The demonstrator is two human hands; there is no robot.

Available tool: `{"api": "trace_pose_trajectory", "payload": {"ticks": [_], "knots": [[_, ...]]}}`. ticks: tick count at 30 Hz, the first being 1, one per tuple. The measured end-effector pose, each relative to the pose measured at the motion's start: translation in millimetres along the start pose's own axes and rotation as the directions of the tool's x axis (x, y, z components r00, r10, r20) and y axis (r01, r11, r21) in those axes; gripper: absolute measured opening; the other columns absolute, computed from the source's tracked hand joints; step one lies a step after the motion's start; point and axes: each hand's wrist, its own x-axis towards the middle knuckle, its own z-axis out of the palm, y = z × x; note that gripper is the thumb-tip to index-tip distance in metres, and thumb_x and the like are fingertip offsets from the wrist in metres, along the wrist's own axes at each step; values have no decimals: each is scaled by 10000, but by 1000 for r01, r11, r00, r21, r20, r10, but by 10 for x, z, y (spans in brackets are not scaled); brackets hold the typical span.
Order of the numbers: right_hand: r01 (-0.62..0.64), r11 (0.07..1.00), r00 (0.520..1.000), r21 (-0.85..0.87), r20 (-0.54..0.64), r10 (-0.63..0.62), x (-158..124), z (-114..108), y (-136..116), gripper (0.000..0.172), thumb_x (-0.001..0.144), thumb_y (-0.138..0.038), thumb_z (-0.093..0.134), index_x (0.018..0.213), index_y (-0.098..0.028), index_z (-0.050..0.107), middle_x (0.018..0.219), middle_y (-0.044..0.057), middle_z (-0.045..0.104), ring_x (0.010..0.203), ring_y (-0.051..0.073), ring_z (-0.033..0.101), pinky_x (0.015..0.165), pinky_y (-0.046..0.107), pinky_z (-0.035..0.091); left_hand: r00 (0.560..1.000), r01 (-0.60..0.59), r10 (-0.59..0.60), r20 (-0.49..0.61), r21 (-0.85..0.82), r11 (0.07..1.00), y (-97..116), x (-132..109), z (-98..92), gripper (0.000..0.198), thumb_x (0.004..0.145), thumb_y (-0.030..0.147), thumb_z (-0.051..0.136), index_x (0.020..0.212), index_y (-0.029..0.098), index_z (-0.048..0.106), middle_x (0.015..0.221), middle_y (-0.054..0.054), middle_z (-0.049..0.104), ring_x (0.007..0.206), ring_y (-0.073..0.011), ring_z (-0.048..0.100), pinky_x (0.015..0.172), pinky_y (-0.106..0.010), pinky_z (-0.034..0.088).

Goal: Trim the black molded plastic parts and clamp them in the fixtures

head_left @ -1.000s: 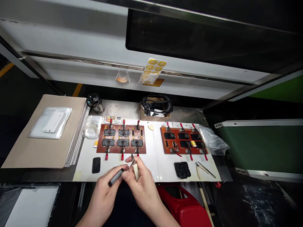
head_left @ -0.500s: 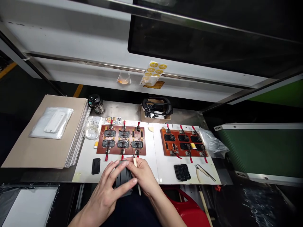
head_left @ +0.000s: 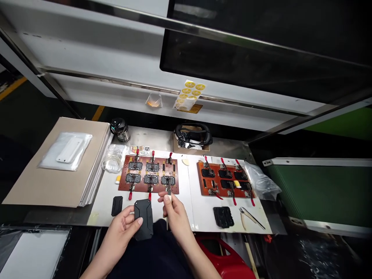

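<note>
My left hand [head_left: 123, 228] grips a black rectangular plastic cover [head_left: 143, 223] by its left edge, thumb on its face, above my lap. The cover has grooves and small corner holes. In my right hand [head_left: 176, 213] is a slim cream-handled knife [head_left: 169, 193], its metal blade pointing away from me towards the left clamp fixture [head_left: 149, 190]; the cover and knife are apart. That brown fixture carries red-handled clamps over several black parts. A similar black cover [head_left: 117, 205] lies on the white table surface, left of my left hand.
A second clamp fixture [head_left: 200, 182] stands at the right, with stacked black parts [head_left: 223, 217] and pliers [head_left: 250, 219] before it. Cardboard sheets [head_left: 31, 182] are piled at the left. Behind are a flask [head_left: 123, 133] and a box [head_left: 192, 149]. A red stool [head_left: 235, 263] is below.
My hands have moved apart. My left hand now holds the cover alone, upright and further left, while my right hand has drawn away with the knife, blade pointing forward.
</note>
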Motion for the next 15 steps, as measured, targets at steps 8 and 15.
{"api": "trace_pose_trajectory", "payload": {"ticks": [8,15], "knots": [[44,741,962,-670,229,150,-319,-517,656,382,995,-458,398,821,-190,608,706,34,651,700,203,622,637,279,369,934,241,-87,-347,430,870,-1122,568,-389,409,761,540,689,941,175,648,883,-103,764,950,-307,717,862,-406,546],[78,563,912,-822,288,294,-595,-1128,1390,271,965,-357,418,931,-216,646,919,88,731,907,268,694,720,302,416,843,372,8,-538,592,715,-1563,947,-465,375,843,308,585,1154,100,568,1121,-173,677,1145,-313,623,1009,-433,431]]}}
